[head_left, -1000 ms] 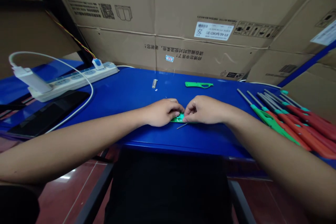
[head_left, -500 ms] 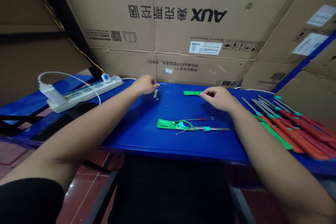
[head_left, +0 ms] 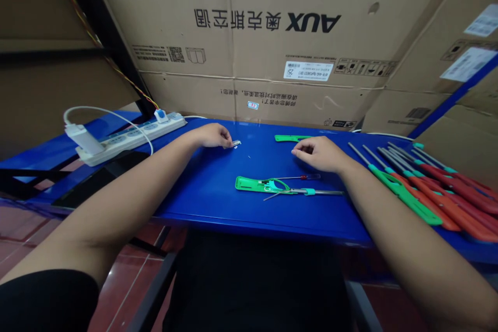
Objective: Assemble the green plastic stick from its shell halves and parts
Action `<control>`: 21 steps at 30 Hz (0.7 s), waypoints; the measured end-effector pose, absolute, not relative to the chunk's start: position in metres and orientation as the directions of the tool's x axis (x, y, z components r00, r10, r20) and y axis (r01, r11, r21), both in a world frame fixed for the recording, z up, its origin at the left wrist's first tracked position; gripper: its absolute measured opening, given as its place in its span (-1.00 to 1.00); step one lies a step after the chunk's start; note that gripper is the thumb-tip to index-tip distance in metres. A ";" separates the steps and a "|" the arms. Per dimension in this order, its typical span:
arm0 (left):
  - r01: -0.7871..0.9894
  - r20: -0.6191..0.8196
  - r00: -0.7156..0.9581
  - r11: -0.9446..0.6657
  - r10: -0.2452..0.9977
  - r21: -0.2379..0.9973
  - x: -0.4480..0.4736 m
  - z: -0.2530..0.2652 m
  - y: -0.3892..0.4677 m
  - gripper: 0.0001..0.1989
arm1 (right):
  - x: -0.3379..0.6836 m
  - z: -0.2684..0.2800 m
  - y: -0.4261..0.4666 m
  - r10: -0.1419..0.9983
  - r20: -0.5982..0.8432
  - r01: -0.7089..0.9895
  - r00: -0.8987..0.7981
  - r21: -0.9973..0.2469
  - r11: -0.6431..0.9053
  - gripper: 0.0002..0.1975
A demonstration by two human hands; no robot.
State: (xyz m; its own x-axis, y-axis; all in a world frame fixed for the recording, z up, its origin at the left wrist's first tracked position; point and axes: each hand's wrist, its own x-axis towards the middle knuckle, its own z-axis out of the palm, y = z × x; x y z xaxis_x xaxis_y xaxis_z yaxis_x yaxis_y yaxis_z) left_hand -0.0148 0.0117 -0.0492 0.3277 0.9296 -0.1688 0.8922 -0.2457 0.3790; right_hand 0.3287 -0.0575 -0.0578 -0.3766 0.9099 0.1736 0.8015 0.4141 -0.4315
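My left hand [head_left: 216, 136] is closed in a pinch on one end of a small, pale lighter part [head_left: 236, 142], held low over the blue table. My right hand [head_left: 317, 152] is loosely curled, its fingertips a little apart, and nothing shows between them. Just behind it lies a green lighter shell half [head_left: 286, 138], partly hidden by the hand. Nearer to me is an opened green gas lighter [head_left: 252, 184] with its inner parts and metal tube exposed. A screwdriver [head_left: 310, 177] with a clear and red handle lies just behind that lighter.
Several red and orange lighters [head_left: 447, 194] are piled at the right, with a green lighter [head_left: 408, 197] at their near side. A white power strip [head_left: 132, 137] and a dark flat object [head_left: 101, 176] are at the left. A cardboard wall [head_left: 264, 46] closes off the back.
My left hand has come down and taken hold of the small pale part, which lay on the table. My right hand has let go of the green shell half and moved nearer to me.
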 end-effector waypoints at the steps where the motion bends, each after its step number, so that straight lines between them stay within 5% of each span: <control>1: 0.890 -0.191 0.351 -0.264 0.917 0.371 -0.016 -0.046 0.009 -0.67 | 0.328 -0.058 -0.058 0.908 0.168 0.799 -0.385 -0.431 0.418 -0.70; 8: 0.874 -0.184 0.406 -0.322 0.895 0.364 -0.015 -0.050 0.007 -0.43 | 0.330 -0.058 -0.058 0.886 0.153 0.797 -0.437 -0.390 0.461 -0.68; 17: 0.815 -0.202 0.481 -0.350 0.853 0.461 -0.011 -0.048 0.004 -0.57 | 0.320 -0.052 -0.066 0.858 0.099 0.787 -0.504 -0.356 0.503 -0.72; 21: 0.833 -0.227 0.492 -0.379 0.840 0.403 -0.016 -0.038 -0.001 -0.60 | 0.320 -0.052 -0.066 0.836 0.106 0.772 -0.538 -0.336 0.539 -0.73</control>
